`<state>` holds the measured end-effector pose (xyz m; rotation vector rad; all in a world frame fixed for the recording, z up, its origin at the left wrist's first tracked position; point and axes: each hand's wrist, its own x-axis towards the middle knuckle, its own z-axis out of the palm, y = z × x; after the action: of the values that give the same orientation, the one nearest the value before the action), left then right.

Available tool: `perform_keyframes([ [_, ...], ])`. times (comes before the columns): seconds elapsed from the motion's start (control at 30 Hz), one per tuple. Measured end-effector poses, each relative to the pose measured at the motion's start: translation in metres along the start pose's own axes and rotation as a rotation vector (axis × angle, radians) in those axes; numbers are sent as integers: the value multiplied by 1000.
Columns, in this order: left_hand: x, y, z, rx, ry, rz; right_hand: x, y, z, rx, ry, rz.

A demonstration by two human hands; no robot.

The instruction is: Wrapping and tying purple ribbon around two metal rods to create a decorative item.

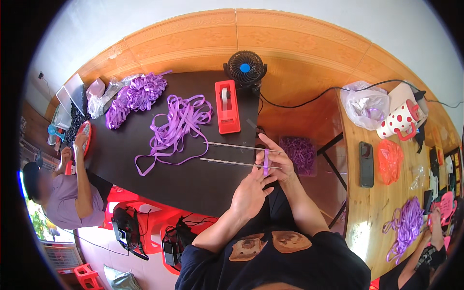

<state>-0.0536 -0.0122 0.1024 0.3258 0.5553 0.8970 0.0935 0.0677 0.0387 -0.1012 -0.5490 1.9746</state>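
Observation:
Two thin, twisted metal rods lie roughly parallel over the dark table's edge, their tips pointing left. My right hand is closed around their right ends, with the index finger lifted. A short band of purple ribbon crosses both rods by my fingers. From below, my left hand reaches to that band, its fingertips bent against ribbon and lower rod; the exact grip is partly hidden. Left of the rod tips, a loose heap of purple ribbon is spread out, one strand coming close to the tips.
A red tape dispenser and black fan stand at the back of the dark table. More purple ribbon lies behind left. A tub of purple pieces sits between tables. Co-workers are at both sides.

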Motion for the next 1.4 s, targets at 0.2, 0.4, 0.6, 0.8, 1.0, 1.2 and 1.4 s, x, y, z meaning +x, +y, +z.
perform_keyframes([
  [0.2, -2, 3, 5, -4, 24, -16, 1, 0, -8, 108, -129, 14],
  [0.4, -3, 6, 9, -3, 34, -16, -4, -14, 12, -208, -31, 31],
  [0.6, -2, 4, 9, 7, 58, -15, -15, -54, 62, -1709, 200, -482],
  [0.8, -3, 6, 8, -15, 38, -16, 13, -63, 96, -2224, -224, -199],
  [1.0, -4, 3, 6, 9, 38, -21, 6, -66, 72, -2007, -155, -247],
  [1.2, -4, 6, 9, -9, 0, -23, -1, -58, 8, -1537, -112, -329],
  [1.4, -4, 8, 11, -23, -1, -36, -4, -36, 4, -574, 10, -246],
])
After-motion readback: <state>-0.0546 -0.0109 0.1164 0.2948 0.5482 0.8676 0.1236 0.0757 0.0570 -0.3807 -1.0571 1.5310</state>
